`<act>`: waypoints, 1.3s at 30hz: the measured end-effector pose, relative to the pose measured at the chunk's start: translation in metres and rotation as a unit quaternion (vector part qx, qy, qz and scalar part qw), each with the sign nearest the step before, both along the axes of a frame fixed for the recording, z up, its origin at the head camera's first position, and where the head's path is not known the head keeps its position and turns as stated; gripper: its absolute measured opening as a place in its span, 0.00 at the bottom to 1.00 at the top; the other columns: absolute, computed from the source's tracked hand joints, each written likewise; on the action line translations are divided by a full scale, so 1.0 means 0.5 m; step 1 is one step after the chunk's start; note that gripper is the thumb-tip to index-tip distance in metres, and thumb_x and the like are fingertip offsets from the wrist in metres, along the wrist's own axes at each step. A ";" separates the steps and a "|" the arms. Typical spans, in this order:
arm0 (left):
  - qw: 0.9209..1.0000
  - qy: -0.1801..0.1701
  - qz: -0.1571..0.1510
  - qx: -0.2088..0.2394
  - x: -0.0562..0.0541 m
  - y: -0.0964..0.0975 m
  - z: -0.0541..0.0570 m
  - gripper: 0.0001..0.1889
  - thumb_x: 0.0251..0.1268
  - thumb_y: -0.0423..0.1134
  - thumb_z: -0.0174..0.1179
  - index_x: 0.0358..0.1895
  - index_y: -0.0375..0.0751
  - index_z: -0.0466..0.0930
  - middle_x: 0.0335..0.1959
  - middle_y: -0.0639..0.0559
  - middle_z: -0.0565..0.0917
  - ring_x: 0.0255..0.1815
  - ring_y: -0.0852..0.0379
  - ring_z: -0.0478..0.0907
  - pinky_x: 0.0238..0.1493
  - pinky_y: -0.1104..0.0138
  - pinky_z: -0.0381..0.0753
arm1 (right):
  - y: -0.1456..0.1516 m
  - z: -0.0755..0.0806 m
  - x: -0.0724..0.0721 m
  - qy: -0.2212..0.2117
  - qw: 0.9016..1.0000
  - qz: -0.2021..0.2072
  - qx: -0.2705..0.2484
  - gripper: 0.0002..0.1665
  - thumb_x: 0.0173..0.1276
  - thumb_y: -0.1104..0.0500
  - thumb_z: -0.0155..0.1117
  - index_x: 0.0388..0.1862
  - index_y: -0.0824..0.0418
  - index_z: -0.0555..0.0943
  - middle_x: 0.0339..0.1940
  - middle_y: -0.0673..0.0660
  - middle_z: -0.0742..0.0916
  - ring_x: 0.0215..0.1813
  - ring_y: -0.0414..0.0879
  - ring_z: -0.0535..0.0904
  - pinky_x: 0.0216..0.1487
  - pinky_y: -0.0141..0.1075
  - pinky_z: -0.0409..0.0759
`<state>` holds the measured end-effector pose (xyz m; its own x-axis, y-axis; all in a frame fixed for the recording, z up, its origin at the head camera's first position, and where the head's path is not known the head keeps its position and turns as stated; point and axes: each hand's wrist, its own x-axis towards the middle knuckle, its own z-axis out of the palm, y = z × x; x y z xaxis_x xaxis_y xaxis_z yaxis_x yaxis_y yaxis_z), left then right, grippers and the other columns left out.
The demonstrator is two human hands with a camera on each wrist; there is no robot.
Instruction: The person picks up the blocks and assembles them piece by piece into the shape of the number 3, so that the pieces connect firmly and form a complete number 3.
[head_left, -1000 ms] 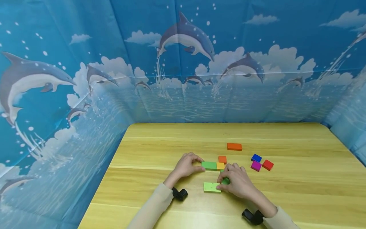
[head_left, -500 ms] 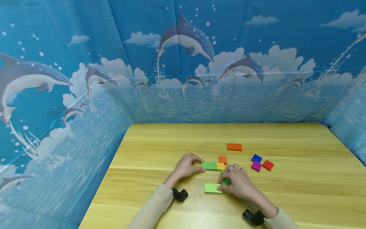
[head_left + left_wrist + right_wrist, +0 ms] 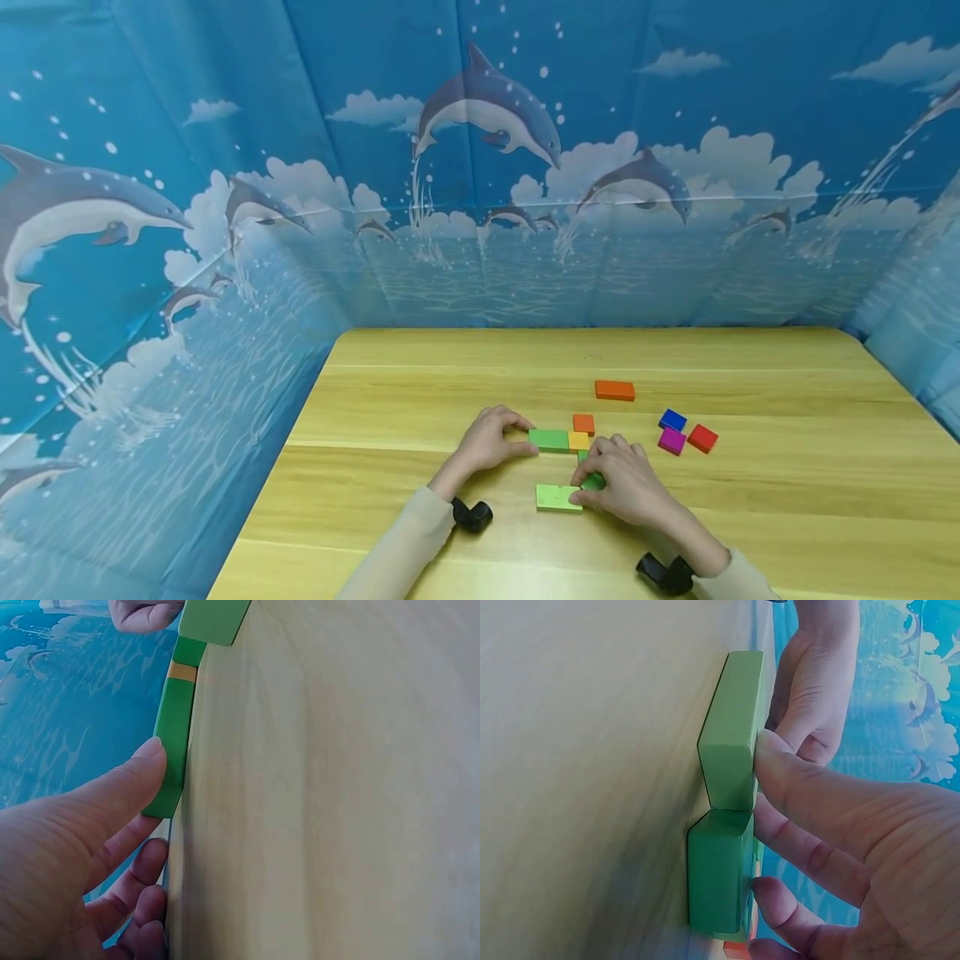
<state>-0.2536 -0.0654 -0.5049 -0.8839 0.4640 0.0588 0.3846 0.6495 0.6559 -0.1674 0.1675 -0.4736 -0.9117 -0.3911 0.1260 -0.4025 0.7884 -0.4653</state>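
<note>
On the table, my left hand (image 3: 491, 440) holds the left end of a green block (image 3: 549, 441) between thumb and fingers. A small yellow-orange block (image 3: 577, 441) touches that block's right end, and an orange square block (image 3: 583, 424) lies just behind it. My right hand (image 3: 626, 481) has its thumb on the right end of a light green block (image 3: 557, 498), with the index finger at its far edge. In the right wrist view, a darker green block (image 3: 718, 874) meets the light green block's end. My right hand partly hides it in the head view.
An orange oblong block (image 3: 615, 390) lies farther back. To the right sit a blue block (image 3: 672, 419), a magenta block (image 3: 672, 441) and a red block (image 3: 702, 438). A dolphin-printed curtain (image 3: 480, 275) rises behind the wooden table (image 3: 810, 500).
The light green block has shifted very slightly to the right and nearer the person, together with my right hand. My left hand has stayed at the green block.
</note>
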 end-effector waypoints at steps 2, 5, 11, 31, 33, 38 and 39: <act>1.000 -0.001 0.001 -0.002 0.001 -0.001 -0.001 0.18 0.52 0.56 0.69 0.45 0.57 0.85 0.40 0.64 0.76 0.39 0.61 0.67 0.41 0.66 0.68 | 0.000 -0.002 0.000 -0.001 1.000 -0.001 0.004 0.09 0.47 0.47 0.78 0.24 0.43 0.84 0.30 0.43 0.71 0.36 0.43 0.61 0.36 0.41 0.55; 1.000 0.000 0.001 -0.002 0.000 -0.001 -0.004 0.18 0.52 0.56 0.69 0.45 0.57 0.85 0.39 0.65 0.76 0.39 0.61 0.67 0.41 0.66 0.68 | 0.000 -0.004 0.000 0.000 1.000 0.000 0.007 0.09 0.47 0.47 0.78 0.24 0.42 0.84 0.31 0.43 0.71 0.37 0.43 0.61 0.36 0.41 0.55; 1.000 0.013 -0.004 -0.001 -0.002 -0.002 -0.009 0.17 0.52 0.55 0.69 0.45 0.55 0.85 0.38 0.65 0.77 0.37 0.62 0.67 0.40 0.67 0.68 | 0.000 -0.005 0.000 0.002 1.000 0.000 0.006 0.09 0.48 0.46 0.77 0.25 0.41 0.84 0.31 0.43 0.71 0.37 0.43 0.61 0.37 0.41 0.55; 1.000 0.012 -0.009 -0.003 -0.003 -0.003 -0.003 0.18 0.53 0.55 0.69 0.46 0.55 0.85 0.40 0.65 0.77 0.38 0.62 0.67 0.41 0.67 0.68 | 0.165 0.004 -0.047 0.134 0.981 -0.139 -0.025 0.11 0.58 0.50 0.71 0.33 0.57 0.87 0.29 0.53 0.80 0.30 0.49 0.69 0.29 0.42 0.62; 1.000 0.013 -0.009 -0.003 -0.003 -0.004 -0.003 0.18 0.52 0.54 0.69 0.46 0.55 0.85 0.40 0.64 0.77 0.38 0.62 0.67 0.41 0.67 0.68 | 0.191 0.000 -0.049 0.137 0.977 -0.161 -0.002 0.12 0.56 0.50 0.73 0.32 0.57 0.87 0.29 0.55 0.80 0.31 0.52 0.70 0.28 0.43 0.62; 1.000 0.011 -0.009 -0.005 -0.002 -0.003 -0.001 0.18 0.52 0.54 0.69 0.46 0.55 0.85 0.40 0.64 0.77 0.38 0.61 0.67 0.41 0.67 0.67 | 0.227 -0.006 -0.040 0.108 0.976 -0.182 0.041 0.12 0.55 0.50 0.73 0.33 0.55 0.87 0.30 0.56 0.78 0.33 0.56 0.69 0.29 0.47 0.62; 1.000 0.011 -0.009 -0.006 -0.003 -0.003 -0.001 0.18 0.52 0.55 0.69 0.46 0.56 0.85 0.40 0.64 0.77 0.37 0.61 0.66 0.40 0.67 0.67 | 0.230 -0.007 -0.038 0.108 0.976 -0.181 0.047 0.12 0.54 0.50 0.74 0.33 0.55 0.88 0.30 0.56 0.78 0.33 0.55 0.68 0.29 0.48 0.61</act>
<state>-0.2550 -0.0670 -0.5052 -0.8738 0.4807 0.0733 0.4110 0.6495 0.6397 -0.1862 0.2828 -0.4770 -0.9487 -0.0668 0.3089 -0.1694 0.9326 -0.3186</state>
